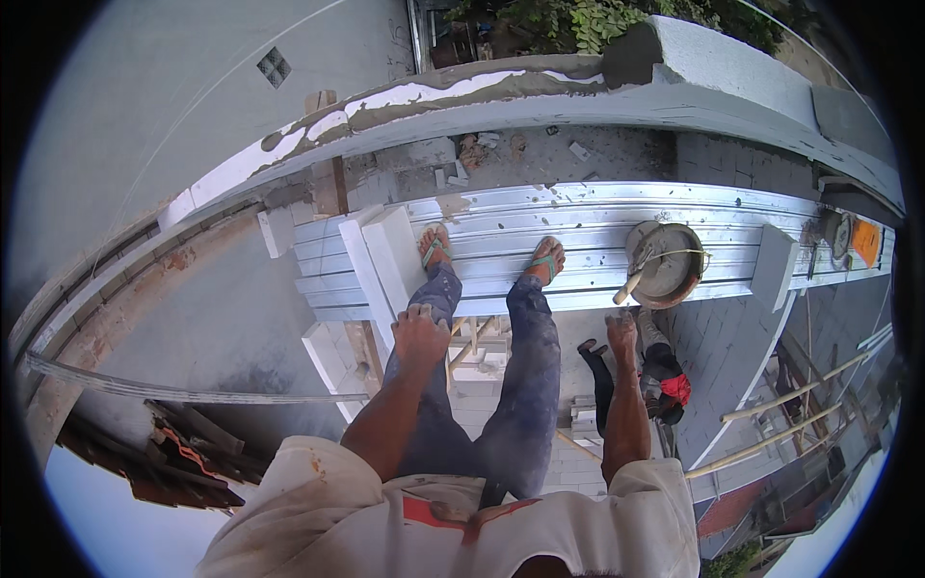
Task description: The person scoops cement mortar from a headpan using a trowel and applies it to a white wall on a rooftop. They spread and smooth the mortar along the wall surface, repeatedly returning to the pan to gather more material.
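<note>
My left hand [421,335] is closed, its fingers curled in front of my left trouser leg [443,286]. It is beside two upright white blocks [393,252]; I cannot tell if it touches the leg or grips anything. My right hand [621,329] is also closed, at the near edge of the metal decking, just below the handle end of a trowel [630,286]. Whether the fingers meet that handle is unclear. The trowel leans over the rim of a round mortar bucket [696,289] with a thin handle. Grey mortar [670,258] is inside.
I stand in sandals on ribbed metal decking [491,212], high above a lower floor. A mortar-topped white block wall [462,101] curves along the far side. Another person [665,371] is below. Another white block [774,267] and bamboo poles [771,448] are at right.
</note>
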The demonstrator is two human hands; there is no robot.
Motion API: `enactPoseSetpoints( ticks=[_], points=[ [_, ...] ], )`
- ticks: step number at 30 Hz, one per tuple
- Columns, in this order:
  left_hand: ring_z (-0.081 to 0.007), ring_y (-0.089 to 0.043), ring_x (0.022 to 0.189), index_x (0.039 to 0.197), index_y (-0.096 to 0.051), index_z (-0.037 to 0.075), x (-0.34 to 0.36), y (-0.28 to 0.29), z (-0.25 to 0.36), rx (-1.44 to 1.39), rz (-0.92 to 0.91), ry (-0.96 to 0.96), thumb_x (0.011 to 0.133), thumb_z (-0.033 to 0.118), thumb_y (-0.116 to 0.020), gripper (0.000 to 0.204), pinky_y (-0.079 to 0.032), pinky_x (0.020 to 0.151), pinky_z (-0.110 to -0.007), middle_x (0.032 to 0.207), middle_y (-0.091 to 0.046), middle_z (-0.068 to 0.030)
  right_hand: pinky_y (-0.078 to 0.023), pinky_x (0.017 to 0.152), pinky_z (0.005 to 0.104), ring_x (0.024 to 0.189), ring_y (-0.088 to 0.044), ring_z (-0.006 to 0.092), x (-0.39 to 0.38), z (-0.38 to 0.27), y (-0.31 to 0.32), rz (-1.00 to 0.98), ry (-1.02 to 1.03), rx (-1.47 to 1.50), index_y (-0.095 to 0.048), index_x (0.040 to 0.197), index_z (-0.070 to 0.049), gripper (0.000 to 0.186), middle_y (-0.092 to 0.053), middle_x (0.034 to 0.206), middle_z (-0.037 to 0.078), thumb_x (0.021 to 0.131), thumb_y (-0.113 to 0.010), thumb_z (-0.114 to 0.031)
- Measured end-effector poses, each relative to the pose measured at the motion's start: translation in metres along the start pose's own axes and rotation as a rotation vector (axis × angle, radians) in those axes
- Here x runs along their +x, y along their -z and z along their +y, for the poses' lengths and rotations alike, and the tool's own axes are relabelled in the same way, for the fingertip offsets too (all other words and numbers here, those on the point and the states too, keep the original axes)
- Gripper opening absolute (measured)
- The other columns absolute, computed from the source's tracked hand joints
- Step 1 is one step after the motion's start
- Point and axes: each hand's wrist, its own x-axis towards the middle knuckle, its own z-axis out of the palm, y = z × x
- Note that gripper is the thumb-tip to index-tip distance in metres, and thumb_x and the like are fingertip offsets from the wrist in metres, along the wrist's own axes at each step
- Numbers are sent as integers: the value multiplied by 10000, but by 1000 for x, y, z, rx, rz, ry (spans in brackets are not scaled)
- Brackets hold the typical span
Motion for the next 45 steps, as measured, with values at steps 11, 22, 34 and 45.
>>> enactPoseSetpoints(
  ticks=[11, 22, 34, 45],
  points=[
    [-311, -594, 1274, 1336, -681, 99, -43, -59, -48, -685, -11, 373, 881, 370, -712, 530, -456, 1076, -492, 1341, -655, -92, -519, 1035, 538, 1252, -603, 443, -76, -187, -52, -804, 648, -997, -556, 1467, -24, 811, -616, 1396, 257, 804, -838, -397],
    [-275, -576, 1254, 1301, -684, 101, -78, -110, -40, -959, 68, 572, 857, 338, -741, 507, -439, 1057, -486, 1315, -620, -55, -318, 1240, 516, 1535, -356, 324, -126, -347, -394, -713, 1968, -1105, -500, 1502, -85, 734, -414, 1615, 125, 838, -770, -246],
    [-289, -560, 1252, 1273, -677, 80, -78, -106, -45, -1157, 102, 757, 824, 300, -762, 506, -441, 1033, -499, 1306, -603, -61, -272, 1250, 600, 1556, -305, 335, -75, -306, -467, -543, 2410, -1515, -358, 1610, -86, 694, -373, 1628, 149, 986, -558, -315],
    [-300, -552, 1260, 1292, -659, 78, -78, -99, -49, -1223, 138, 812, 821, 304, -774, 535, -439, 1046, -493, 1312, -584, -83, -460, 1078, 566, 1261, -590, 326, -85, -313, -495, -745, 2531, -1495, -552, 1355, -102, 453, -565, 1314, 123, 925, -629, -220]
  ],
)
